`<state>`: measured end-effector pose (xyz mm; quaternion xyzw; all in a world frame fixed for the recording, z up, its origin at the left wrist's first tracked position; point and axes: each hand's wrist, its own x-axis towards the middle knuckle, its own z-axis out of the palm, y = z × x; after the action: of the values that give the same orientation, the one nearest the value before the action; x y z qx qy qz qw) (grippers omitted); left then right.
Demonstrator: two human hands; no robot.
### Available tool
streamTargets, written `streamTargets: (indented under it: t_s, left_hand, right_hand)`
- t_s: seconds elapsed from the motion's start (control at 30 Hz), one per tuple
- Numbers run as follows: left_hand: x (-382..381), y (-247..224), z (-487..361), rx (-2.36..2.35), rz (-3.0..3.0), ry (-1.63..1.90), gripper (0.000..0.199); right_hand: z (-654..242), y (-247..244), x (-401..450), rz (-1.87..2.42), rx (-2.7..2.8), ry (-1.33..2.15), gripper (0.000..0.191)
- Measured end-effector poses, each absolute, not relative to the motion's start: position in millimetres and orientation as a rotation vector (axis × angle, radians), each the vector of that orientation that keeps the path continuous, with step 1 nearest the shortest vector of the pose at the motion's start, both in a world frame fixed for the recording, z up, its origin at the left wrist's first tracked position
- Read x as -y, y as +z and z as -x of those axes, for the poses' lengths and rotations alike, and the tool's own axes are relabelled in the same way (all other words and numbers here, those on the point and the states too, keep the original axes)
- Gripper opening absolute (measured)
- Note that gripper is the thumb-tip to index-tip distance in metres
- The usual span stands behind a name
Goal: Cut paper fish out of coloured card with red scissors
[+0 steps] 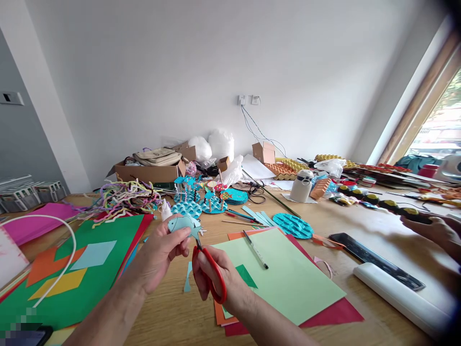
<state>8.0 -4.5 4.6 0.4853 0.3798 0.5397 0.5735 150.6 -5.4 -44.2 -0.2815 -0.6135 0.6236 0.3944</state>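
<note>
Between the thumb and fingers of my left hand [162, 250] is a light-blue paper fish [183, 225], its drawn eye to the left and its tail to the right. My right hand [223, 274] is wrapped round red-handled scissors [219, 288], whose blades point up at the fish's tail. Whether the blades touch the paper I cannot tell. Below my hands a thin light-blue paper scrap [188, 278] lies on the wooden table. To the right, pale green paper sheets [288, 278] carry a pen [255, 250] and a dark green paper piece [246, 276].
Green card [101, 240] with coloured paper pieces lies at left, crossed by a white cable [74, 240]. Behind are pipe cleaners [129, 197], blue fish decorations [214, 197] and a blue textured disc [292, 225]. Another person's hand [432, 233] holds a dark egg-carton strip [389, 205] at right.
</note>
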Motion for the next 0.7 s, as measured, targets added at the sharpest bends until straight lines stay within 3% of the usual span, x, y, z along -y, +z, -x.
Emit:
streamTargets:
  t_s: [0.7]
  left_hand:
    - [10.4,9.3,-18.4,-0.96,-1.047,1.312,0.03]
  right_hand:
    - [-149.7,-41.2,8.1,0.728,1.537,1.569,0.047]
